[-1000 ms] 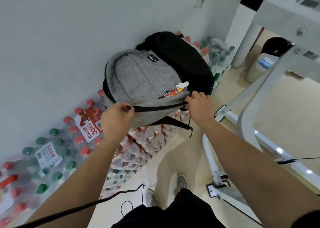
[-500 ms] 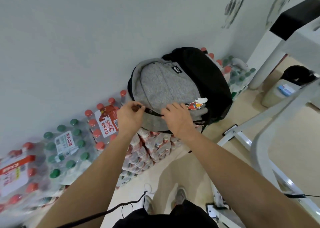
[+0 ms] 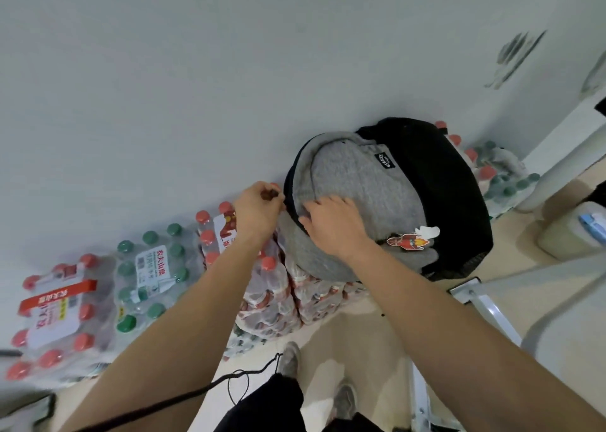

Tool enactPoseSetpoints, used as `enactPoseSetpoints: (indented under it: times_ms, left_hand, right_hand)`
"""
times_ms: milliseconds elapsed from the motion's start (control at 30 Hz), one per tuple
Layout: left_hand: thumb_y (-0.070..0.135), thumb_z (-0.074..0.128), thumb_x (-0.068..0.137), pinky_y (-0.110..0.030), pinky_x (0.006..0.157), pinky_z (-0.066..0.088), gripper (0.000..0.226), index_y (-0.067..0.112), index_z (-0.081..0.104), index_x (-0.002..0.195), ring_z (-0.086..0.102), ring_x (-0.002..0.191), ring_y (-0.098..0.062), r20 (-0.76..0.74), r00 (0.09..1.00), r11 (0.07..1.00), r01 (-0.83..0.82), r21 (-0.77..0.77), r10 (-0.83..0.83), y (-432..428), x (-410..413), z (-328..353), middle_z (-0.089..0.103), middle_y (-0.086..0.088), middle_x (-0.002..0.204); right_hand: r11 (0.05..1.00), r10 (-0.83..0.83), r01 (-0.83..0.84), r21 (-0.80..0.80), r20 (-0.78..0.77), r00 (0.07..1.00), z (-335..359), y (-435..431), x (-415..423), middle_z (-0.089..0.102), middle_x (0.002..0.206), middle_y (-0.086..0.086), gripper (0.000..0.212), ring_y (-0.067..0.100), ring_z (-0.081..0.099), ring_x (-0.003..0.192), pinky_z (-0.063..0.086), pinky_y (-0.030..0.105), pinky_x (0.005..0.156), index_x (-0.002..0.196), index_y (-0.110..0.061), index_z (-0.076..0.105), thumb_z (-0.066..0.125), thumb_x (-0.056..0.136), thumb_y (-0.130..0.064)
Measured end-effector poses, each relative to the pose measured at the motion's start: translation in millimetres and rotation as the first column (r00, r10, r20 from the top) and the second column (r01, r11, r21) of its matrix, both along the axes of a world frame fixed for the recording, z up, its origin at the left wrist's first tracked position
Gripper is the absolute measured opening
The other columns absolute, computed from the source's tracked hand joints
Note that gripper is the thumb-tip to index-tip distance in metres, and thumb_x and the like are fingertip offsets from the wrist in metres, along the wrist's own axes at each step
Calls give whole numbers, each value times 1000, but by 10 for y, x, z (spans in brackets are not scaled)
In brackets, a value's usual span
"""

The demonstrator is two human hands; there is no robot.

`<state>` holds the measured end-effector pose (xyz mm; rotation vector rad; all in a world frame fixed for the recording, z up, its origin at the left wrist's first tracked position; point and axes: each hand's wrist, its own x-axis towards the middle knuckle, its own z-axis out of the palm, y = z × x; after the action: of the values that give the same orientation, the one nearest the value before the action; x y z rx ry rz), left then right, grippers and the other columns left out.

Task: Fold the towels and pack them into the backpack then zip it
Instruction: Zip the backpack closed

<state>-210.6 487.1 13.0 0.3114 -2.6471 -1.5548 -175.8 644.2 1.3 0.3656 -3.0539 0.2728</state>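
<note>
On top of the stacked shrink-wrapped water-bottle packs (image 3: 272,287) against the wall (image 3: 164,87), at about one o'clock from your shoes, sits the grey-and-black backpack (image 3: 370,182), leaning back toward the wall. Your left hand (image 3: 257,210) is at the pack's nine-o'clock edge with thumb and forefinger pinched closed on something small and dark right at the black zipper track (image 3: 290,198) — most likely the slider pull, though it is too small to be sure. Your right hand (image 3: 334,223) lies just beside it, fingers curled and pressing the grey front panel beside the track; whether it actually grips fabric or only presses, I cannot tell. No towels show, so they are presumably inside, and the job looks to be at the zipping stage. Expect the pack to behave as a soft, light, stuffed shell: the knit panel will bulge and wrinkle ahead of the slider, and the whole bag may rock on the rounded bottle caps. Hold the cloth taut close behind the pull, keep the other hand on the pull tab itself, and follow the curve toward twelve o'clock — don't grab the rocket patch (image 3: 410,241) or the loose panel far from the track.
</note>
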Motion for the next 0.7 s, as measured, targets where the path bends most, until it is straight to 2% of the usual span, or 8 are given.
enactPoseSetpoints:
  times_ms: [100, 200, 333, 433, 500, 567, 633, 700]
  left_hand:
    - [8, 71, 85, -15, 62, 54, 8, 16, 70, 82, 69, 63, -7, -6, 998, 998, 58, -10, -58, -69, -147, -29, 71, 2, 74]
    - [9, 72, 83, -10, 60, 52, 4, 13, 72, 84, 68, 65, -6, 8, 1000, 1000, 5, -17, -5, -140, -495, -38, 72, 1, 76]
    - [7, 73, 76, -36, 73, 61, 14, 21, 70, 73, 72, 68, -15, 3, 1000, 998, -12, 59, 12, -131, -1139, -26, 73, -1, 73]
    - [7, 70, 73, -31, 75, 58, 13, 20, 72, 73, 70, 73, -15, 0, 996, 996, 84, -14, -84, 16, -1330, -13, 74, 0, 75]
    - [9, 71, 75, -25, 74, 56, 12, 21, 71, 74, 70, 75, -13, 0, 996, 996, 93, 17, -93, 41, -1324, -26, 75, 0, 79]
    - [11, 73, 78, -27, 75, 58, 14, 24, 68, 72, 70, 74, -12, 27, 997, 991, 76, 107, -79, -16, -1298, -78, 74, 3, 77]
    - [13, 76, 77, -36, 73, 60, 17, 28, 69, 72, 71, 74, -14, 45, 995, 979, 74, 192, -84, -97, -1261, -117, 72, 6, 74]
    - [15, 79, 76, -33, 63, 56, 18, 30, 69, 74, 69, 70, -13, 28, 993, 970, 104, 218, -112, -134, -1195, -108, 71, 8, 74]
  right_hand:
    - [1000, -3, 2, 14, 34, 999, -11, -228, -222, 68, 106, 4, 26, 26, 61, 104, 40, 39, 87, 107, -18, 66, 51, 98, -38]
    - [1000, -31, 30, 8, 49, 998, -61, -318, -292, 69, 93, 3, 5, 26, 63, 93, 43, 37, 83, 91, -18, 67, 64, 90, -21]
    - [993, -36, 30, 110, 53, 998, -227, -353, -160, 66, 71, -1, 14, 22, 64, 70, 46, 33, 69, 73, -20, 68, 79, 69, -14]
    - [987, 11, -22, 157, 65, 998, -185, -343, -166, 67, 75, -2, 5, 21, 64, 75, 44, 34, 72, 77, -24, 69, 74, 78, -24]
    - [990, 17, -26, 137, 67, 998, -93, -330, -263, 68, 82, -4, 17, 21, 63, 82, 42, 36, 79, 82, -27, 69, 60, 89, -40]
    - [996, -82, 82, 38, 18, 996, 33, -290, -458, 67, 85, -3, 27, 22, 63, 83, 42, 37, 79, 86, -27, 69, 51, 93, -47]
    - [988, -149, 146, -58, -52, 988, 94, -233, -734, 66, 98, 2, 27, 27, 63, 91, 46, 38, 78, 106, -24, 67, 53, 93, -43]
    - [986, -131, 129, -102, -9, 991, 117, -232, -992, 60, 109, 7, 39, 30, 60, 99, 48, 39, 79, 128, -23, 60, 56, 93, -40]
